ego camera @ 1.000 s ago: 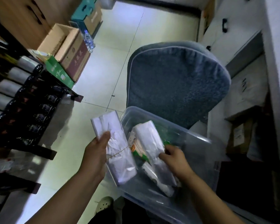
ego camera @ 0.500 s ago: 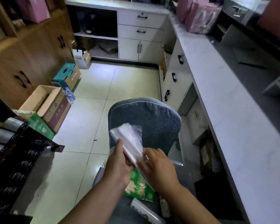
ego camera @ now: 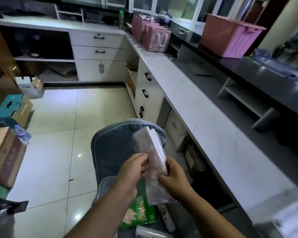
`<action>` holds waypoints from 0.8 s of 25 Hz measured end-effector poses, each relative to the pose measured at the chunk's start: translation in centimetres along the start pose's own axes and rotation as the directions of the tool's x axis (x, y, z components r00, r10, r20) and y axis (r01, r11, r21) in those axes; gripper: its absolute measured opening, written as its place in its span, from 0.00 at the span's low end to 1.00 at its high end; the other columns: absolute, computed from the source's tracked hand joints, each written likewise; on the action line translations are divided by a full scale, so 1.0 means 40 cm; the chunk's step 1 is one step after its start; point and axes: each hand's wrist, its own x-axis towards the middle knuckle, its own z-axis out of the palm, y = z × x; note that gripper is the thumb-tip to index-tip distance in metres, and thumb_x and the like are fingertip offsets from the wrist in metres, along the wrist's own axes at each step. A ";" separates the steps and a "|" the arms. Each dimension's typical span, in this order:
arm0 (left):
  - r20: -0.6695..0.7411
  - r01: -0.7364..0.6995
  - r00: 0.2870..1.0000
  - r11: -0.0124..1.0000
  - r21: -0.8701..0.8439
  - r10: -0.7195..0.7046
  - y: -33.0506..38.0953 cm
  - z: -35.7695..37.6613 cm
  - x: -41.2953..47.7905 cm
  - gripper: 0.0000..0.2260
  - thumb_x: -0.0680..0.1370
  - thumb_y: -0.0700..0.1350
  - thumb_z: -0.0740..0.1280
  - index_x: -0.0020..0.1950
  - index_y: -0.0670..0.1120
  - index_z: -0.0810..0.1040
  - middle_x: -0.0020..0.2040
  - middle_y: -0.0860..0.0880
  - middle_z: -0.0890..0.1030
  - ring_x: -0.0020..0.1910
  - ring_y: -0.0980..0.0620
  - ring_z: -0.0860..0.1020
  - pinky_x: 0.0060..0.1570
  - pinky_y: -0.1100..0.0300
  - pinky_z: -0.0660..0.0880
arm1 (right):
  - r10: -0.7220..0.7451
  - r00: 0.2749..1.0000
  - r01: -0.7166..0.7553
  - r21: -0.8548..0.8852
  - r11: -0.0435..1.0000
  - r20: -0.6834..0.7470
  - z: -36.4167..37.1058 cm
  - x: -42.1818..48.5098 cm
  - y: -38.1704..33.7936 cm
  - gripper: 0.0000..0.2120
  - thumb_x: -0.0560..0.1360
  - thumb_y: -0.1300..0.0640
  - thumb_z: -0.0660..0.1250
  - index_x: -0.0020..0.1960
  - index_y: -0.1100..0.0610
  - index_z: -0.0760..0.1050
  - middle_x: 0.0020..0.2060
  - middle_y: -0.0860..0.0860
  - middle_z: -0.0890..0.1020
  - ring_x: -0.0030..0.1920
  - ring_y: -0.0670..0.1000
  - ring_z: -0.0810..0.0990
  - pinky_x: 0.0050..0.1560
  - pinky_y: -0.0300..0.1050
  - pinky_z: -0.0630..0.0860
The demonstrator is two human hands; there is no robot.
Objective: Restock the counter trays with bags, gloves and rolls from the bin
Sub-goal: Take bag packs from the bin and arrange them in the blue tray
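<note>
Both hands hold a stack of clear plastic bags (ego camera: 154, 157) upright above the clear bin (ego camera: 104, 184), in front of the blue-grey chair (ego camera: 113, 143). My left hand (ego camera: 132, 170) pinches the stack's left side, and my right hand (ego camera: 174, 176) grips its right edge. Inside the bin lie a green printed packet (ego camera: 139, 212), a small roll (ego camera: 165, 219) and a white packet (ego camera: 148, 232). The bin's lower part is hidden by my arms.
A long white counter (ego camera: 213, 134) runs along the right, with a grey raised shelf (ego camera: 248, 100) behind it. Pink bags (ego camera: 155, 38) and a pink basket (ego camera: 229, 38) stand at the back. Cardboard boxes (ego camera: 5, 155) and a water bottle (ego camera: 21, 134) sit on the floor at left.
My view has lifted from the bin to the counter. The bag stack has come up out of the bin, and my right hand has joined the left on it.
</note>
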 end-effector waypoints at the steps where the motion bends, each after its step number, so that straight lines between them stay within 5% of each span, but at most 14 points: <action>1: 0.003 -0.062 0.998 0.985 0.159 0.062 -0.004 0.003 0.006 0.10 0.75 0.45 0.66 0.56 0.44 0.76 0.49 0.46 0.81 0.47 0.48 0.80 0.43 0.54 0.77 | 0.098 0.995 -0.097 0.183 0.978 0.007 -0.014 -0.011 -0.007 0.14 0.65 0.72 0.64 0.47 0.59 0.73 0.41 0.58 0.80 0.37 0.54 0.80 0.38 0.51 0.78; 3: -0.047 -0.087 0.993 0.954 0.287 0.105 -0.025 0.013 0.021 0.18 0.70 0.43 0.72 0.55 0.44 0.69 0.51 0.45 0.78 0.48 0.45 0.79 0.48 0.49 0.78 | 0.193 0.980 -0.195 0.424 0.884 0.050 -0.028 -0.042 -0.003 0.17 0.62 0.74 0.62 0.50 0.63 0.73 0.41 0.61 0.81 0.38 0.55 0.80 0.39 0.51 0.79; 6: 0.033 0.107 0.994 0.994 0.029 -0.108 -0.051 0.057 0.024 0.23 0.68 0.42 0.75 0.57 0.37 0.70 0.52 0.36 0.80 0.46 0.37 0.81 0.45 0.43 0.80 | 0.260 0.963 -0.256 0.557 0.790 0.073 -0.045 -0.103 0.008 0.19 0.57 0.71 0.60 0.47 0.63 0.75 0.37 0.58 0.81 0.36 0.54 0.79 0.36 0.46 0.77; 10: 0.274 0.409 0.884 0.911 -0.061 -0.378 -0.082 0.149 0.013 0.24 0.59 0.49 0.78 0.50 0.37 0.80 0.46 0.35 0.83 0.48 0.34 0.81 0.48 0.37 0.78 | 0.349 0.937 -0.303 0.495 0.814 -0.001 -0.110 -0.188 0.043 0.16 0.66 0.77 0.61 0.52 0.67 0.73 0.43 0.61 0.79 0.44 0.59 0.78 0.49 0.58 0.77; 13: 0.338 0.479 0.830 0.877 -0.027 -0.443 -0.113 0.258 -0.027 0.25 0.54 0.50 0.77 0.45 0.40 0.79 0.42 0.36 0.83 0.44 0.35 0.81 0.37 0.39 0.79 | 0.399 0.916 -0.316 0.524 0.791 -0.051 -0.181 -0.276 0.073 0.17 0.69 0.70 0.69 0.57 0.65 0.72 0.47 0.59 0.81 0.46 0.56 0.81 0.51 0.51 0.79; 17: 0.470 0.577 0.721 0.817 0.000 -0.509 -0.168 0.398 -0.119 0.20 0.61 0.51 0.75 0.46 0.42 0.77 0.31 0.38 0.84 0.39 0.37 0.80 0.27 0.45 0.79 | 0.431 0.891 -0.309 0.500 0.809 -0.146 -0.277 -0.396 0.124 0.21 0.65 0.66 0.75 0.57 0.61 0.76 0.52 0.59 0.83 0.50 0.54 0.82 0.55 0.48 0.79; 20: 0.537 0.581 0.651 0.807 0.102 -0.536 -0.219 0.503 -0.198 0.17 0.66 0.53 0.73 0.46 0.42 0.78 0.33 0.38 0.84 0.32 0.38 0.83 0.28 0.45 0.79 | 0.444 0.868 -0.312 0.451 0.836 -0.224 -0.366 -0.502 0.184 0.19 0.62 0.62 0.77 0.52 0.57 0.79 0.46 0.54 0.86 0.47 0.53 0.84 0.51 0.47 0.80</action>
